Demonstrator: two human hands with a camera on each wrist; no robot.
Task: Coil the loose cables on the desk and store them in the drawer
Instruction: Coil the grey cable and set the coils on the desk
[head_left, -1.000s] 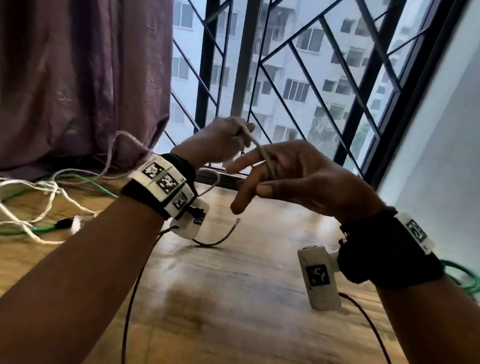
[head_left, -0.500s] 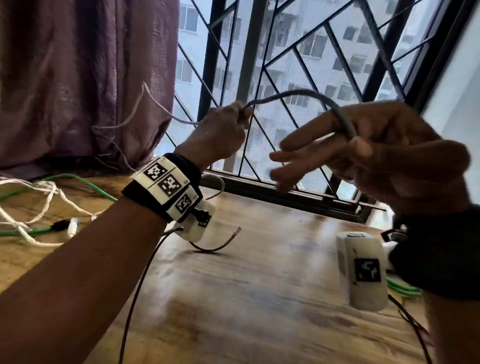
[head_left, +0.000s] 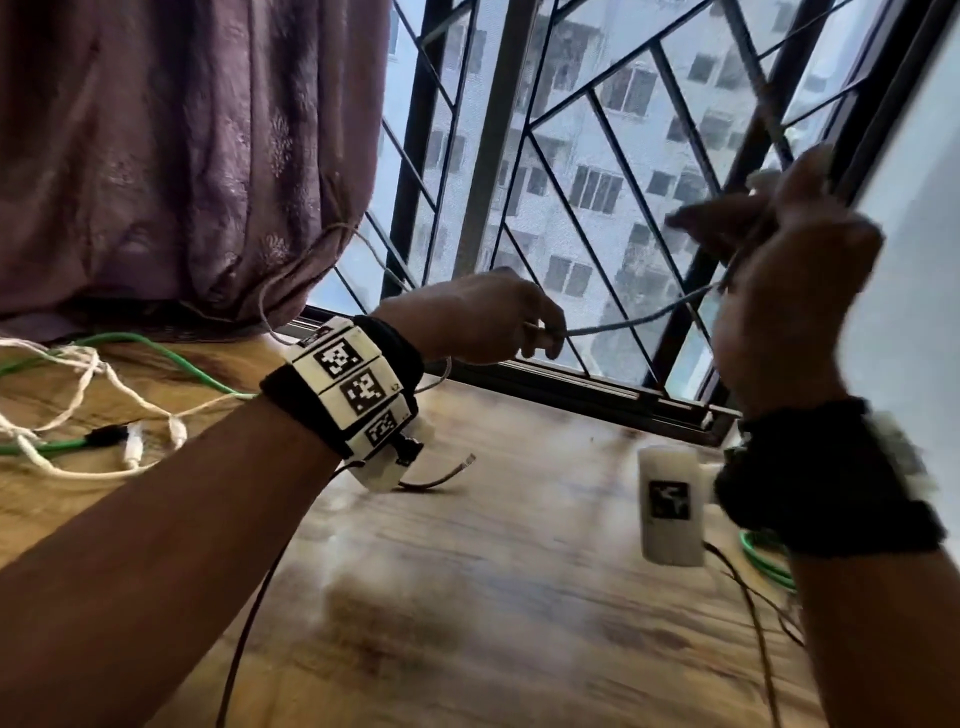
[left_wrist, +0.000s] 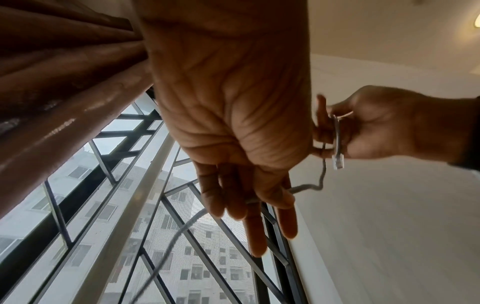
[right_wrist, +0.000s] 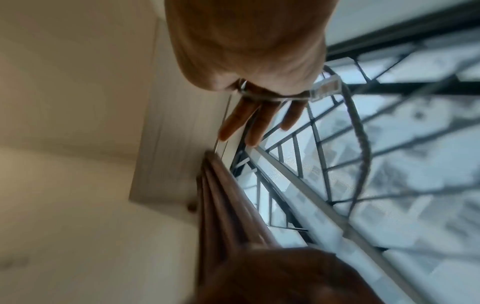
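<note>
I am looking across a wooden desk (head_left: 467, 597) that runs up to a barred window (head_left: 571, 156), with a purple curtain (head_left: 182, 156) hanging at its far left edge. The grey cable (head_left: 639, 319) is held in the air above the desk's far edge, stretched between my two grips. My left hand (head_left: 483, 322) pinches it between thumb and curled fingers; from that grip the cable trails back toward the curtain. My right hand (head_left: 779, 291) is raised higher, close to the white wall at the right, and the cable is looped across its fingers with the clear plug (left_wrist: 338, 162) dangling just below that grip. Another plug end (head_left: 462, 464) lies on the desk below my left wrist. Left of the left grip, white cables (head_left: 78, 395) and a green cable (head_left: 171, 358) lie tangled. Below the right grip, more green cable (head_left: 763, 561) sits at the desk's right edge. The middle of the desk, beneath both grips, is open wood.
</note>
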